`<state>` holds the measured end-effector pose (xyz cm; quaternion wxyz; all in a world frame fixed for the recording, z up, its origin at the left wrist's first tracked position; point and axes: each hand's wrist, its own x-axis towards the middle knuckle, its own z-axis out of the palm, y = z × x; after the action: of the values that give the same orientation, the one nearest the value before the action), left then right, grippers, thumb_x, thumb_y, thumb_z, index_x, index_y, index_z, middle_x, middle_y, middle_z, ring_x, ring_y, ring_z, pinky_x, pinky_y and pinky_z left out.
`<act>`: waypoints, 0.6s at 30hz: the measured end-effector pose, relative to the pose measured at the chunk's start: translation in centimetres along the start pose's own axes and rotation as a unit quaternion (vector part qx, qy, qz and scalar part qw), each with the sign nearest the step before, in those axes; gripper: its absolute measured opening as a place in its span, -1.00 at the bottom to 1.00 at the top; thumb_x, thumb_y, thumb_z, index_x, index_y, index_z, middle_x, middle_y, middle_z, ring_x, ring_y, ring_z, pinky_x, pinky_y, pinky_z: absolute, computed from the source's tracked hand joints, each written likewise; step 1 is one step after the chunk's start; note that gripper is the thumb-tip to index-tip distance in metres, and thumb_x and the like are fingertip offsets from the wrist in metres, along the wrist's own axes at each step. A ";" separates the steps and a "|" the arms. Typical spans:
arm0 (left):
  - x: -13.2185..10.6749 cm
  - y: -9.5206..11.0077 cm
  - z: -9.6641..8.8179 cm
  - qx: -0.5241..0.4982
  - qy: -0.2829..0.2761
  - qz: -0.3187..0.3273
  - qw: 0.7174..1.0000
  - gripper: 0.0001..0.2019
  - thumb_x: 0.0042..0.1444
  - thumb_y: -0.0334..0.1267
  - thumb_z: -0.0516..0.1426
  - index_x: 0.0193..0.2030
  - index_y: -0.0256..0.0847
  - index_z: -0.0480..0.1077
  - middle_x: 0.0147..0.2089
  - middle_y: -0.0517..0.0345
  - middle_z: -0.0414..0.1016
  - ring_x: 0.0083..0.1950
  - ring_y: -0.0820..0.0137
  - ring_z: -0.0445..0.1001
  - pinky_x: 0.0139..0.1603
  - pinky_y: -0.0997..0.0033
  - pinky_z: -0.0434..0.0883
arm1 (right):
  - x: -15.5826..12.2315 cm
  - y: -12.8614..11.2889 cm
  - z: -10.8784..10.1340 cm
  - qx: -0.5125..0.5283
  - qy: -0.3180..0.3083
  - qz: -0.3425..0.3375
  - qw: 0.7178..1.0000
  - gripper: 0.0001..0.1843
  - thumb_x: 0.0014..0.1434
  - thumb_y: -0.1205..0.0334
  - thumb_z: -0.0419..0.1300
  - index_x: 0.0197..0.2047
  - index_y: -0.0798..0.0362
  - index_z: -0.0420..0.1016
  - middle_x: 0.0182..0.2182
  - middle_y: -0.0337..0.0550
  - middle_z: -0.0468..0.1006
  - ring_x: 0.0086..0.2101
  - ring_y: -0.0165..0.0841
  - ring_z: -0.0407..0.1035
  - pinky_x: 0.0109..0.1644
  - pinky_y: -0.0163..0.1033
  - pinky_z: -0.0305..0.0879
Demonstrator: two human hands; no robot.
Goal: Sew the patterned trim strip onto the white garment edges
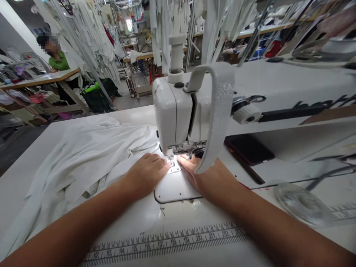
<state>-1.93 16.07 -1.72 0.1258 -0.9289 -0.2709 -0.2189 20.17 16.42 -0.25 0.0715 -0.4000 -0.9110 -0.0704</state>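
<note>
A white sewing machine (178, 107) stands on the white table, its presser foot (174, 160) lit over the metal needle plate (172, 187). My left hand (147, 172) lies flat, fingers stretched, pressing white fabric (83, 163) just left of the foot. My right hand (205, 178) rests on the plate to the right, fingertips close to the foot; a white strap-like guard (219, 111) hangs in front of it and hides part of the hand. Whether anything is pinched under the right fingers is hidden.
A printed ruler (167, 243) runs along the table's front edge. A dark phone (249, 148) lies under the machine arm, scissors (333, 163) and a clear round lid (303, 204) at the right. A person in green (57, 59) sits at a far-left table; white garments hang overhead.
</note>
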 end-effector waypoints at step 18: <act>0.4 -0.4 -0.4 -0.026 -0.042 -0.028 0.998 -0.78 0.30 -0.43 -0.06 -0.06 -0.34 0.39 -0.20 0.02 0.52 -0.18 0.29 0.43 -0.18 0.23 0.44 | 0.3 -0.4 -0.7 0.031 -0.028 0.042 0.998 -0.70 0.32 0.23 0.06 -0.06 0.11 0.58 -0.43 -0.07 0.54 -0.41 -0.28 0.30 -0.17 -0.15 0.19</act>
<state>-1.96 16.43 -1.17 0.0843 -0.9323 -0.2957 -0.1902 19.72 16.28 0.47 0.0618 -0.4370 -0.8969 -0.0277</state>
